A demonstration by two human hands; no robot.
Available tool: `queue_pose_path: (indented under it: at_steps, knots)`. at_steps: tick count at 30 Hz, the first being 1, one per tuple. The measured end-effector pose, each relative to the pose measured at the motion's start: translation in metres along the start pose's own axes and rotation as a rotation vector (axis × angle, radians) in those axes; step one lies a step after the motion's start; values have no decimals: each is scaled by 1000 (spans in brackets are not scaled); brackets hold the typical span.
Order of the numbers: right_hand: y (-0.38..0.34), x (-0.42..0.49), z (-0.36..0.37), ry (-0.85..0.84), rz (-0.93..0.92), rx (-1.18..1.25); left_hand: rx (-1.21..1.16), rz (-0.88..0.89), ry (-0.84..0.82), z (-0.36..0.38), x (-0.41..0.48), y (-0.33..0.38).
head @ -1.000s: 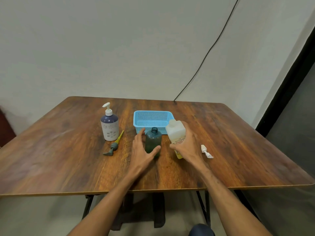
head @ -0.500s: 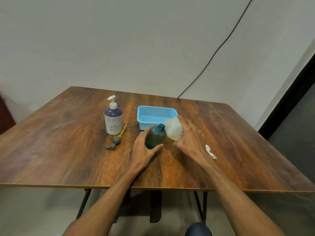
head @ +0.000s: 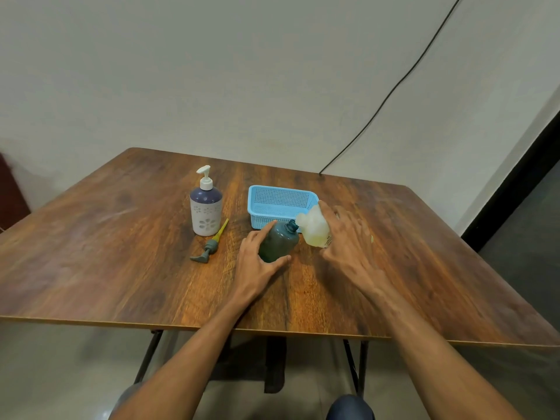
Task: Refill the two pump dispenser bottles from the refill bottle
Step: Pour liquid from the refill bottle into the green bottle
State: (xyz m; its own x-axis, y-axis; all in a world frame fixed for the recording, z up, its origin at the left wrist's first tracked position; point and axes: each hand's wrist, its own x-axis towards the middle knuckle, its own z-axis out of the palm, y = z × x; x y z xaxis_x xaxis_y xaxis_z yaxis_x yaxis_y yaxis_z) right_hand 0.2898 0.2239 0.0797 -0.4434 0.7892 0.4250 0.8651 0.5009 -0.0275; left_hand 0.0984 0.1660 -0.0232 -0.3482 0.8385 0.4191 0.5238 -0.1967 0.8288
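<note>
- right hand (head: pixel 348 237) grips the tipped refill bottle (head: pixel 313 230), spout at the green dispenser bottle (head: pixel 277 242) neck
- left hand (head: pixel 257 262) wraps the green one, tilted
- looks like light, slick plastic; grab mid-body

A brown wooden table (head: pixel 121 253) stands against a plain pale wall (head: pixel 212 71). A black cable (head: pixel 394 89) runs down it.

Tilted pale refill bottle (head: pixel 315 230) at uncapped dark-green bottle's (head: pixel 277 242) mouth; capped purple-white dispenser (head: pixel 206 207) upright apart.
</note>
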Motion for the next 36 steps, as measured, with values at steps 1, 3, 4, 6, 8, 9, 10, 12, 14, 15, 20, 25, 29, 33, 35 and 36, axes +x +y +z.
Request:
queue_pose_path:
  at_steps: [1, 3, 4, 6, 8, 9, 10, 12, 14, 15, 20, 25, 29, 33, 35, 36]
  knots:
    - [1, 0, -1, 2, -7, -11, 0, 1, 0, 0, 0, 0]
    - [2, 1, -1, 11, -18, -25, -2, 7, 1, 0, 0, 0]
    - [2, 1, -1, 8, -20, -29, -2, 11, 2, 0, 0, 0]
    - [4, 2, -1, 1, -24, -37, 1, 18, 1, 0, 0, 1]
    - [4, 2, -1, -4, -24, -45, 4, 15, -4, 0, 1, 2]
    - [5, 3, -1, -5, -25, -50, 6, 14, -5, 0, 1, 2]
    - [5, 3, -1, -5, -27, -57, 7, 14, -7, 0, 1, 2]
    - [5, 3, -2, -13, -29, -70, 3, 19, -9, 0, 1, 1]
    - [5, 4, -2, -19, -29, -81, -1, 19, -8, -1, 1, 2]
    - [5, 4, -2, -21, -28, -86, -2, 16, -9, -1, 1, 2]
    - [6, 4, 0, -9, -29, -91, -4, 10, -18, -2, 0, 3]
    - [4, 4, -3, 0, -40, -106, -5, 1, -19, -2, 0, 3]
    - [4, 4, -3, -16, -34, -103, -6, -2, -12, -2, -1, 3]
    - [4, 4, -4, -28, -31, -109, -2, 9, -15, -2, -1, 2]
    - [4, 4, -5, -35, -33, -117, 0, 8, -18, -1, 0, 2]
    - [4, 4, -5, -37, -34, -121, 2, 7, -19, -1, 0, 2]
